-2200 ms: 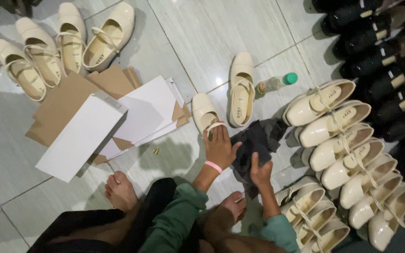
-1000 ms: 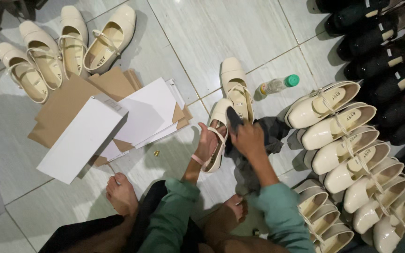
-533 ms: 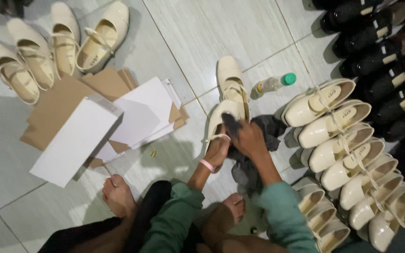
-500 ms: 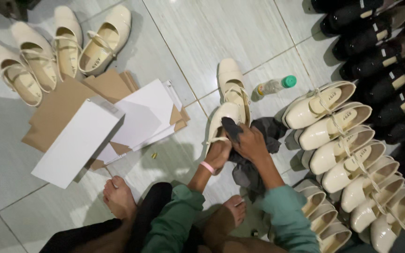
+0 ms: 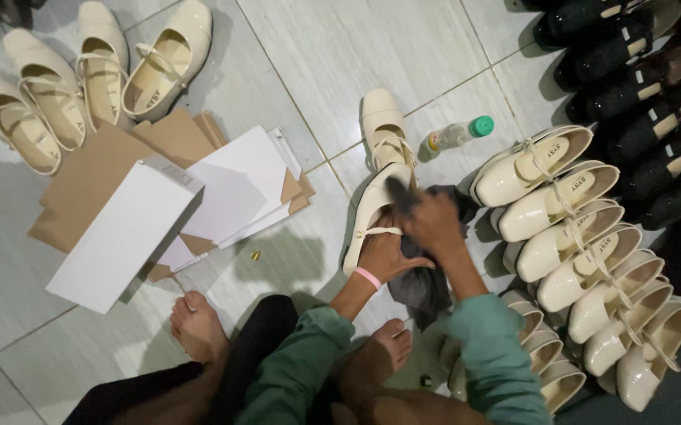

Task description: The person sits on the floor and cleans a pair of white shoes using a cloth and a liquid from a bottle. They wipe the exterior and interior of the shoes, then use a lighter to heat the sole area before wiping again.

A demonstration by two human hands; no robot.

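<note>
Both hands meet on one cream strapped shoe (image 5: 372, 214): the left hand (image 5: 384, 256) clasps its heel end, toe pointing away, while the right hand (image 5: 433, 223) presses a dark cloth (image 5: 419, 285) against its side.

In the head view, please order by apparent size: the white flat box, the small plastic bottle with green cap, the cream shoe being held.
1. White flat box
2. Cream shoe being held
3. Small plastic bottle with green cap

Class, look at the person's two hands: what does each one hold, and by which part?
The left hand holds a cream strap shoe from beneath, near its heel end. The right hand grips a dark cloth bunched in its fingers, pressed against the shoe.
</note>
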